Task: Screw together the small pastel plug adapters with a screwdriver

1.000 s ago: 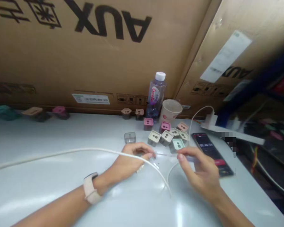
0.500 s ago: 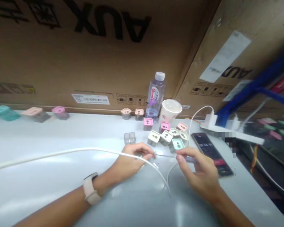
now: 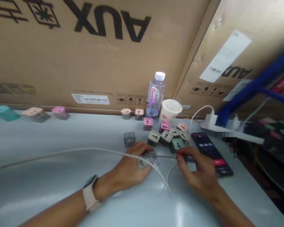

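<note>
My left hand [image 3: 130, 167], with a watch on its wrist, has thumb and fingers around a small pale pencil sharpener [image 3: 144, 163] with a clear part at its far side. A thin screwdriver [image 3: 165, 156] is pinched in my right hand [image 3: 200, 170], its metal shaft pointing left at the sharpener. Whether the tip touches is too small to tell. Just beyond my left fingers stands a clear grey sharpener case [image 3: 129, 139]. Several two-hole sharpeners, among them a green one [image 3: 178, 144] and a cream one [image 3: 154, 136], are grouped beyond my hands.
A white cable [image 3: 92, 148] arches across in front of my left hand. A phone [image 3: 211, 153] lies right of my right hand. Behind the sharpeners stand a water bottle [image 3: 155, 97] and a paper cup [image 3: 170, 110]. Large cardboard boxes [image 3: 85, 63] wall the back; a power strip [image 3: 236, 134] is at right.
My left thumb has moved down and away from the fingers, and more of the pale sharpener shows. My right hand and the screwdriver have hardly moved.
</note>
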Motion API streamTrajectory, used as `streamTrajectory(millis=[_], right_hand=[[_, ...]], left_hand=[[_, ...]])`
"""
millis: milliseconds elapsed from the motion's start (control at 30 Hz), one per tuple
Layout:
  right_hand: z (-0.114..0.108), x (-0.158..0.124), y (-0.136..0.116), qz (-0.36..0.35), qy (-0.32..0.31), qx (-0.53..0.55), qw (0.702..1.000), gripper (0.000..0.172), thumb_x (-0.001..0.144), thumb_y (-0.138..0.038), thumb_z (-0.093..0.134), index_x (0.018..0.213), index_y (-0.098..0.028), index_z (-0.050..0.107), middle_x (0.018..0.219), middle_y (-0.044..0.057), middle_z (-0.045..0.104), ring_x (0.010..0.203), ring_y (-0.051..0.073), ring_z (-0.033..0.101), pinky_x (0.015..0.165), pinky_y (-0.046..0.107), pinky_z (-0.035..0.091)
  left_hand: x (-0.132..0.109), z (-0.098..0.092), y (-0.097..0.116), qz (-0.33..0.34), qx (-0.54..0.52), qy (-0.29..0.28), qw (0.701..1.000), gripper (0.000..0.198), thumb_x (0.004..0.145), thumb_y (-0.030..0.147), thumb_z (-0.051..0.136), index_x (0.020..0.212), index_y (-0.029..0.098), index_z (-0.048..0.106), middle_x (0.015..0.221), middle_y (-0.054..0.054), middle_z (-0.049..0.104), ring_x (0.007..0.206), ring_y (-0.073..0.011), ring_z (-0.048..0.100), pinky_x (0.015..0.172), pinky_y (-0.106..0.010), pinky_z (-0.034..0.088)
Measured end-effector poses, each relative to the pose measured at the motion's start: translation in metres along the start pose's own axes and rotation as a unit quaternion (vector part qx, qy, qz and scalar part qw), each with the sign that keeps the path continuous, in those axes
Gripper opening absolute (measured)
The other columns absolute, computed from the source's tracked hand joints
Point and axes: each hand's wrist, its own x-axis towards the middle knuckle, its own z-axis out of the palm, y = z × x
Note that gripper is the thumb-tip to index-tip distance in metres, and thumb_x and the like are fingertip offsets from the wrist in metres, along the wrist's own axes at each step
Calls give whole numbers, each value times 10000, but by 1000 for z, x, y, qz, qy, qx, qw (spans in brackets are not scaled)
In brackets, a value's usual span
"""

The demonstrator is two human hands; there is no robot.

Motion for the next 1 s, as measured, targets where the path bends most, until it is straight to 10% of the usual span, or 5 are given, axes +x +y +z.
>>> streamTrajectory(millis=[633, 833, 1000], right_hand=[[7, 1, -1, -8, -11, 2, 1000, 34, 952, -173, 665, 963, -204, 672, 741, -9, 724, 598, 129, 686, 594, 236, 561], [6, -1, -3, 72, -43, 96, 992, 144, 930, -278, 753, 817, -209, 698, 719, -3, 735, 610, 140, 694, 572, 229, 553], [1, -3, -4, 141, -107, 161, 971, 136, 991, -268, 647, 1083, -206, 726, 803, 23, 764, 737, 172, 739, 721, 278, 604]], left_hand=[[-1, 10, -10, 36, 38, -21, 998, 204, 939, 154, 685, 1135, 196, 647, 1104, -52, 705, 1067, -236, 630, 1040, -413, 480], [-2, 9, -11, 46, 37, -27, 998, 198, 962, 178, 671, 1158, 198, 654, 1118, -60, 704, 1079, -231, 625, 1007, -388, 498], [0, 7, -9, 45, 32, -30, 998, 200, 951, 157, 672, 1149, 188, 661, 1112, -61, 708, 1078, -235, 627, 1008, -396, 497]])
